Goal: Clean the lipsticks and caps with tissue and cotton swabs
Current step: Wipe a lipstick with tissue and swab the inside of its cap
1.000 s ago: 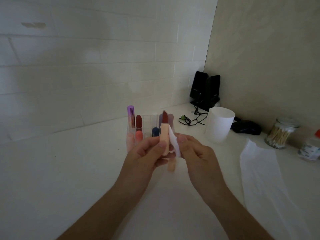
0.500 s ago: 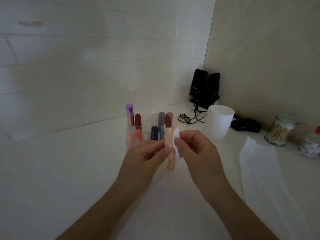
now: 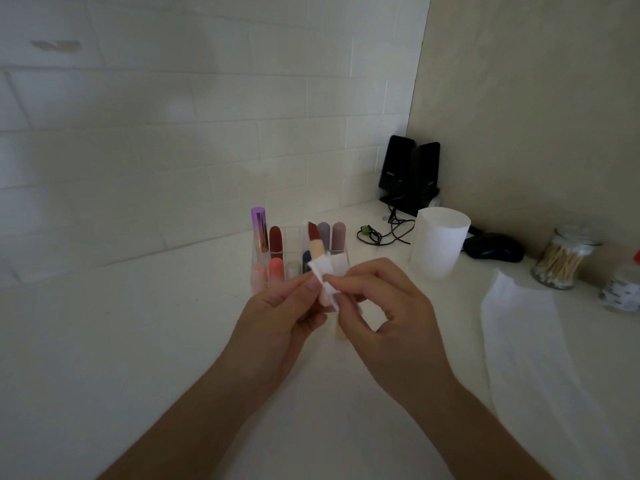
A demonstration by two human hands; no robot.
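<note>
Peach-coloured lipstick tube (image 3: 316, 250), held nearly upright above the white countertop (image 3: 138, 341). Its dark red stick (image 3: 313, 233) is exposed at the top, and its lower end shows between the two hands. A small folded piece of white tissue (image 3: 329, 271) lies against the middle of the tube.

Left hand (image 3: 277, 317): fingers curled, thumb and fingertips closed on the tube just at the tissue's edge. Right hand (image 3: 391, 306): thumb and forefinger pinch the tissue against the tube. The remaining fingers are curled loosely behind, and whether they touch anything cannot be told.

Directly behind the hands a clear organiser (image 3: 293, 237) stands on the countertop, its compartments holding further lipsticks upright. Among these are a purple-capped one (image 3: 259, 230) at the back left and a dark red one (image 3: 276, 239) beside it. The raised tube overlaps the organiser's right part in this view.

To the right of the organiser is a white cylindrical cup (image 3: 438, 247). Nearer the wall corner are a pair of black speakers (image 3: 410, 174), a tangled cable (image 3: 384, 232) and a black mouse (image 3: 493, 251). At the far right a glass jar of cotton swabs (image 3: 562, 258) stands next to a small container (image 3: 621, 289) at the frame's edge. A flat sheet of tissue (image 3: 530, 358) lies on the countertop in front of the jar, well apart from the hands.
</note>
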